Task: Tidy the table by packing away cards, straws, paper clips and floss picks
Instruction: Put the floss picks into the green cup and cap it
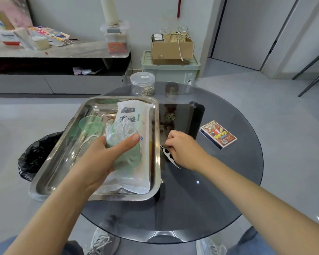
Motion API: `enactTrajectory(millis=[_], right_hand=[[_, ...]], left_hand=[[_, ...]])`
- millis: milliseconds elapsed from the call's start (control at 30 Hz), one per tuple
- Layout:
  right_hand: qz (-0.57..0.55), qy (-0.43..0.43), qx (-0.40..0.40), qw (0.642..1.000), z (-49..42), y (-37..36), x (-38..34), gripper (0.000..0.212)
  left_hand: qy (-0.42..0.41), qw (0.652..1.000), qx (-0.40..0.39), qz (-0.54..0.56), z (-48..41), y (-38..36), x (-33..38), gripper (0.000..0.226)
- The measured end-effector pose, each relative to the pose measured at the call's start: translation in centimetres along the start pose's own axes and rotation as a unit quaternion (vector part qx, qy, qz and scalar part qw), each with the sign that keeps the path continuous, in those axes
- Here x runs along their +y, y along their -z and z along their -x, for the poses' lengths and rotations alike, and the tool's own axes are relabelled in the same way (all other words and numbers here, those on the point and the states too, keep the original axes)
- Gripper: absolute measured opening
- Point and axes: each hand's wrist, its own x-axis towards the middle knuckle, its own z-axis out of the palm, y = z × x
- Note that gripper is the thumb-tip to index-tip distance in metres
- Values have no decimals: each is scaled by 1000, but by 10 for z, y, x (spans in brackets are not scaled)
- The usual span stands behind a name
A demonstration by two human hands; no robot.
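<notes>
Gripped green cup [129, 160] of bundled floss picks [118, 131] in left hand [107, 155] above tray [59, 162]; pinched loose floss picks [167, 153] on counter [210, 199], just beside tray's right rim, in curled right hand [184, 150].

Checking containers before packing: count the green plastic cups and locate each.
2. One green cup holding floss picks is in the left hand over the steel tray; the other cup lies in the tray beside the straw bag.
</notes>
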Motion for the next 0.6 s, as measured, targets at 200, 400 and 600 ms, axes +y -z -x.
enactTrajectory(millis=[200, 400, 600], right_hand=[[-14, 4, -60, 998, 48, 7, -15, 37], [2, 9, -54, 999, 64, -7, -36, 61], [-26, 27, 69, 997, 76, -40, -53, 39]], left_hand=[[-17, 999, -36, -28, 10, 4, -1, 97], [-19, 996, -54, -62, 18, -4, -6, 100], [-14, 997, -48, -57, 18, -6, -5, 102]])
